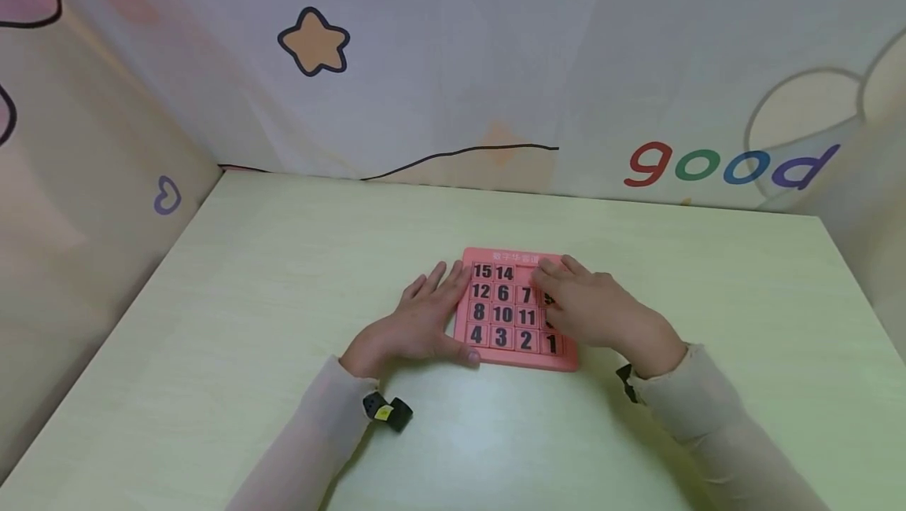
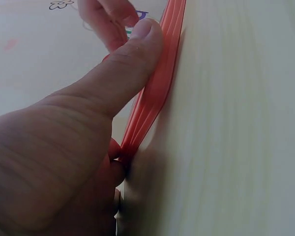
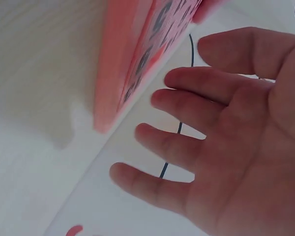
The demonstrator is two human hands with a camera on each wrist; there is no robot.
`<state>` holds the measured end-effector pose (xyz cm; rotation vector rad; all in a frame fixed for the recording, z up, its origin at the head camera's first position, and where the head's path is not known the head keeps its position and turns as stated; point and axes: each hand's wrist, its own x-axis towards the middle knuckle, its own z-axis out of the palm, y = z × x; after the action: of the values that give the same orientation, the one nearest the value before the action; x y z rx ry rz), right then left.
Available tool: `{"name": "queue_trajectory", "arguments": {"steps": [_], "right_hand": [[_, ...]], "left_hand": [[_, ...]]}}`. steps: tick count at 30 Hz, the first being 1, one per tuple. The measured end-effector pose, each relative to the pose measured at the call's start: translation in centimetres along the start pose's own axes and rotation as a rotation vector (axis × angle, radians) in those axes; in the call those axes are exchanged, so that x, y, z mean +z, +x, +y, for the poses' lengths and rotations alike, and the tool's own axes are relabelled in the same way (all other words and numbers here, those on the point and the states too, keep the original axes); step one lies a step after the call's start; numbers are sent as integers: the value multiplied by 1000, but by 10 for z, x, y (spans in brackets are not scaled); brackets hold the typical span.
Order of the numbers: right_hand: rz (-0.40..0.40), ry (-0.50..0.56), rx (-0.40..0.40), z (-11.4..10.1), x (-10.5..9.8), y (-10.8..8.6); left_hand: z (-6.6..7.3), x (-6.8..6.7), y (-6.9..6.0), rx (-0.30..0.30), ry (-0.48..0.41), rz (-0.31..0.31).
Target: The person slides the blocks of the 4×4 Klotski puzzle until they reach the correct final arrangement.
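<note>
A pink sliding number puzzle (image 1: 513, 326) lies flat on the table, number tiles in rows; the third slot of its top row shows as a bare pink gap. My left hand (image 1: 421, 322) holds its near left corner, thumb along the front edge and fingers at the left side. In the left wrist view, the thumb (image 2: 123, 64) rests against the puzzle's red edge (image 2: 160, 83). Over the right-hand columns is my right hand (image 1: 602, 306), covering some tiles. The right wrist view shows its fingers (image 3: 172, 145) extended and spread; fingertip contact with the tiles cannot be told.
The pale table (image 1: 283, 259) meets a printed wall (image 1: 453, 63) at its back edge and another at the left. A small black device with a yellow mark (image 1: 388, 412) is at the left wrist, another dark one (image 1: 627, 383) at the right.
</note>
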<state>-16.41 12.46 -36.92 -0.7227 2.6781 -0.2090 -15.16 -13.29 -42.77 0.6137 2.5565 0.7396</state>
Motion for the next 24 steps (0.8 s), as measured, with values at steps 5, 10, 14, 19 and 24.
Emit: {"name": "queue_trajectory", "arguments": {"steps": [5, 10, 14, 19, 24], "right_hand": [[7, 11, -70, -12, 3, 12], [-24, 13, -78, -22, 6, 21], [-58, -3, -48, -24, 7, 22], [-68, -4, -47, -22, 9, 21], [-59, -4, -49, -15, 9, 20]], "left_hand": [[0, 1, 0, 3, 2, -4], [0, 3, 0, 3, 5, -8], [2, 3, -1, 1, 14, -6], [2, 2, -1, -6, 33, -11], [1, 0, 0, 1, 36, -8]]}}
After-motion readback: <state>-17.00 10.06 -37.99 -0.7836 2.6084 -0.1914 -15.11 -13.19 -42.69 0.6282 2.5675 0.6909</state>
